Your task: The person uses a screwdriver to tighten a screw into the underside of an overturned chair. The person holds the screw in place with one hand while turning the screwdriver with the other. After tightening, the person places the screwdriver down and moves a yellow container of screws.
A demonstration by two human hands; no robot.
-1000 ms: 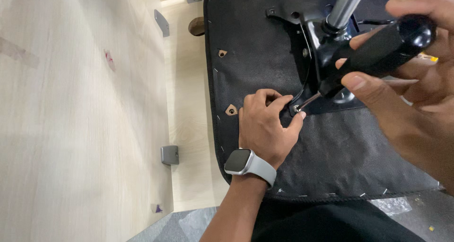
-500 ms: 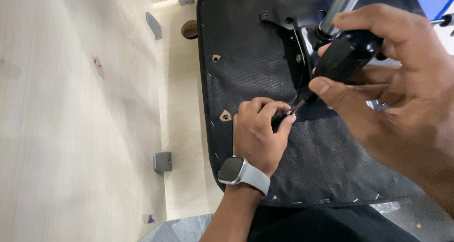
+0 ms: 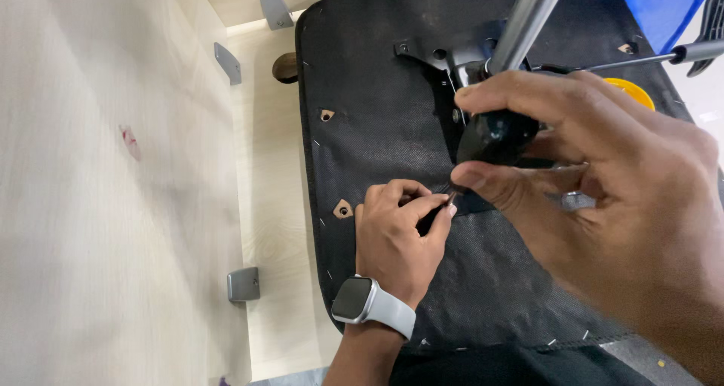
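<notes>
While right hand grips screwdriver, left hand apparently pinches its tip.

Chair seat underside: black woven fabric, silver staples along the edge. Screwdriver handle in my right hand: glossy black. Smartwatch on my left wrist: dark face, light grey band. Gas-lift column: silver. Cabinet panels: pale wood grain, grey brackets. Blue object top right, yellow one below it.

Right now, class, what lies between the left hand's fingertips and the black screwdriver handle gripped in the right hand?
In the head view, only the thin metal shaft bridges the left hand and the handle in the right hand, above the black seat underside.
</notes>
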